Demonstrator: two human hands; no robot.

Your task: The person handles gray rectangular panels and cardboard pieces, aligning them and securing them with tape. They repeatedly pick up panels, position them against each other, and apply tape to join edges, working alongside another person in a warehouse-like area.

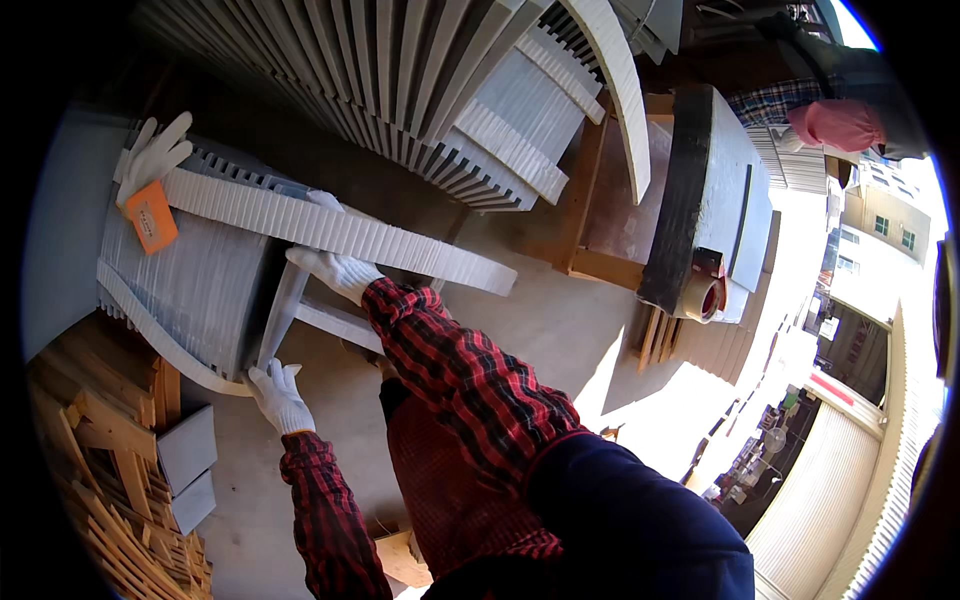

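My right hand (338, 272), in a white knit glove, grips the upper end of a thin grey panel (283, 312). The panel's lower end is pinched by my left hand (280, 398), gloved likewise. It stands on edge just off a row of similar grey panels (190, 285). White ribbed strips run along this row; the upper strip (340, 230) reaches past my right hand, and the lower strip (165, 335) curves down near my left hand. Resting on the row are a loose white glove (155, 155) and an orange packet (152, 218).
Another large stack of grey slats (400, 80) stands at the top. Wooden pieces (120, 460) pile up at lower left beside grey boards (187, 468). A tape roll (700, 297) sits by a wrapped load (715, 190) on the right. A person in pink sleeves (838, 124) is farther off.
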